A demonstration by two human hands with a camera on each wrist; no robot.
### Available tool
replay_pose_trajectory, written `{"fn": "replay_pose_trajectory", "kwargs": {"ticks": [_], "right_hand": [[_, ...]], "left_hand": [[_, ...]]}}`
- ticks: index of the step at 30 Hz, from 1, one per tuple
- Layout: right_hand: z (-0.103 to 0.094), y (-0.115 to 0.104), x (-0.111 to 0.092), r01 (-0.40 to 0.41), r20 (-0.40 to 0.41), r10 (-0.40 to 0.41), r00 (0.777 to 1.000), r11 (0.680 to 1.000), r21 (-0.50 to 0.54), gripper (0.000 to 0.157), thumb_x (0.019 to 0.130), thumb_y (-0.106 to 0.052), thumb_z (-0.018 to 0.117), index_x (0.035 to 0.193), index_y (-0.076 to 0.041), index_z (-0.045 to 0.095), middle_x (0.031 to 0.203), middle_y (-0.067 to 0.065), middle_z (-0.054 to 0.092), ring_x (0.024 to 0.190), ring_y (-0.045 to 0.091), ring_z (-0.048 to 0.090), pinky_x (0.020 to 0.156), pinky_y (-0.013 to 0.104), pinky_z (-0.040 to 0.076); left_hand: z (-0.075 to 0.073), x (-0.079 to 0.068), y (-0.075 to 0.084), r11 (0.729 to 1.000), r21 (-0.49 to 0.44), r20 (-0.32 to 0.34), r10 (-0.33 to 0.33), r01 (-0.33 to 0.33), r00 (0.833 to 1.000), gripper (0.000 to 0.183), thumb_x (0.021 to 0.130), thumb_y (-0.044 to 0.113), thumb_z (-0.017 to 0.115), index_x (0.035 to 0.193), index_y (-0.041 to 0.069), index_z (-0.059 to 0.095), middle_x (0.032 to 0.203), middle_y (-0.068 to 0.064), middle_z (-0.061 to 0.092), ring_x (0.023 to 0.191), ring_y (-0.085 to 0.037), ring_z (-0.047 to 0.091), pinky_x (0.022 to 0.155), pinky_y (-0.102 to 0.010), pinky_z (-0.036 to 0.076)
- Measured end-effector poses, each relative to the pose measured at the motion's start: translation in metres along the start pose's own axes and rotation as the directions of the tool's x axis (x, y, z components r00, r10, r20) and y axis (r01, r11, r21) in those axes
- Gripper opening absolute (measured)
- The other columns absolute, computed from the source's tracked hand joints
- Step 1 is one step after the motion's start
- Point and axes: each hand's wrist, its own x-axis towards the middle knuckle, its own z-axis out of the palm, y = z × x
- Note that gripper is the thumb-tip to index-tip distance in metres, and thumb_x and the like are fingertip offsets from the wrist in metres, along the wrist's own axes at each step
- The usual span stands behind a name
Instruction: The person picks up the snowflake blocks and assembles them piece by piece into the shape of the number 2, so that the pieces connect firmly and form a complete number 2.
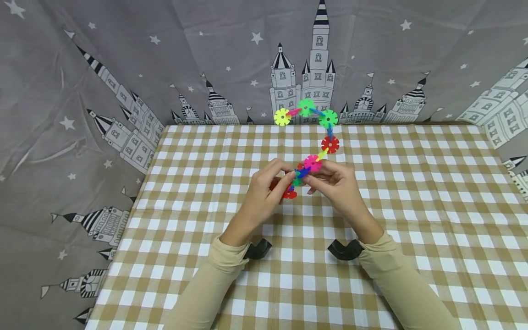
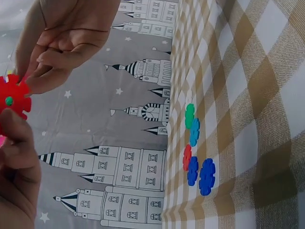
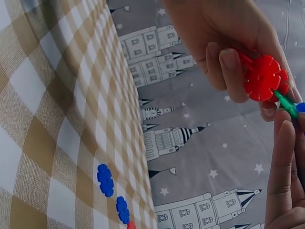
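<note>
A chain of notched plastic snowflake discs [image 1: 328, 119], in green, blue, red, yellow and pink, is held up between both hands and curves up and away from them. My left hand [image 1: 264, 188] pinches the chain's near end, with a red disc [image 3: 262, 78] at its fingers in the right wrist view. A green disc [image 3: 286, 103], seen edge-on, slots against that red disc. My right hand [image 1: 336, 183] pinches the chain beside it, thumb and fingertips at the green disc and a blue disc [image 1: 303, 173]. The far end finishes in a yellow disc [image 1: 282, 117].
Loose discs lie on the checked tablecloth [image 1: 412, 206] in the wrist views, among them a blue disc [image 2: 207, 177], a red disc [image 2: 187, 158] and a green disc [image 2: 189, 116]. Behind the table hangs a grey curtain [image 1: 231, 50] printed with castles and stars.
</note>
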Motion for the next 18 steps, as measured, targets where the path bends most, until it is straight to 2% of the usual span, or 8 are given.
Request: {"fn": "replay_pose_trajectory", "kwargs": {"ticks": [7, 10, 12, 15, 18], "right_hand": [[0.003, -0.005, -0.001, -0.016, 0.014, 0.016, 1.000, 1.000, 0.017, 0.027, 0.092, 0.003, 0.073, 0.118, 0.010, 0.067, 0.098, -0.012, 0.078, 0.079, 0.011, 0.076, 0.066, 0.029, 0.063], [0.002, 0.000, 0.002, -0.048, 0.050, 0.047, 0.998, 0.999, 0.020, 0.031, 0.093, 0.000, 0.074, 0.120, 0.011, 0.065, 0.101, -0.002, 0.079, 0.082, 0.014, 0.077, 0.069, 0.032, 0.064], [0.000, 0.006, 0.005, -0.096, 0.084, 0.097, 0.992, 0.995, -0.006, 0.032, 0.094, -0.003, 0.074, 0.122, 0.010, 0.065, 0.105, 0.007, 0.078, 0.087, 0.018, 0.078, 0.070, 0.034, 0.064], [-0.004, 0.019, 0.011, -0.222, 0.141, 0.233, 0.962, 0.971, -0.090, 0.034, 0.095, -0.008, 0.074, 0.124, 0.006, 0.067, 0.112, 0.018, 0.076, 0.092, 0.026, 0.078, 0.074, 0.040, 0.065], [-0.004, 0.031, 0.018, -0.333, 0.179, 0.374, 0.910, 0.916, -0.223, 0.035, 0.094, -0.014, 0.076, 0.125, 0.002, 0.069, 0.114, 0.020, 0.075, 0.091, 0.030, 0.077, 0.075, 0.041, 0.065]], "left_hand": [[-0.002, -0.001, 0.002, 0.995, -0.097, -0.034, -0.002, -0.001, 0.999, 0.008, 0.104, 0.009, 0.059, 0.105, 0.001, 0.061, 0.096, -0.011, 0.062, 0.048, -0.015, 0.055, 0.045, -0.024, 0.049], [-0.005, 0.000, 0.002, 0.991, -0.134, -0.063, -0.022, 0.013, 0.998, 0.007, 0.104, 0.006, 0.059, 0.105, 0.000, 0.059, 0.096, -0.013, 0.060, 0.043, -0.023, 0.052, 0.041, -0.025, 0.046], [-0.007, 0.000, 0.002, 0.989, -0.144, -0.080, -0.031, 0.019, 0.996, 0.007, 0.104, 0.006, 0.060, 0.105, -0.001, 0.059, 0.099, -0.014, 0.060, 0.043, -0.025, 0.052, 0.040, -0.025, 0.045], [-0.008, 0.001, 0.001, 0.988, -0.149, -0.091, -0.042, 0.028, 0.995, 0.008, 0.104, 0.006, 0.059, 0.106, -0.001, 0.059, 0.101, -0.016, 0.062, 0.043, -0.025, 0.052, 0.040, -0.025, 0.045], [-0.009, 0.001, 0.001, 0.988, -0.154, -0.095, -0.045, 0.030, 0.994, 0.008, 0.104, 0.006, 0.058, 0.107, -0.002, 0.060, 0.101, -0.017, 0.063, 0.041, -0.022, 0.050, 0.039, -0.026, 0.044]]}}
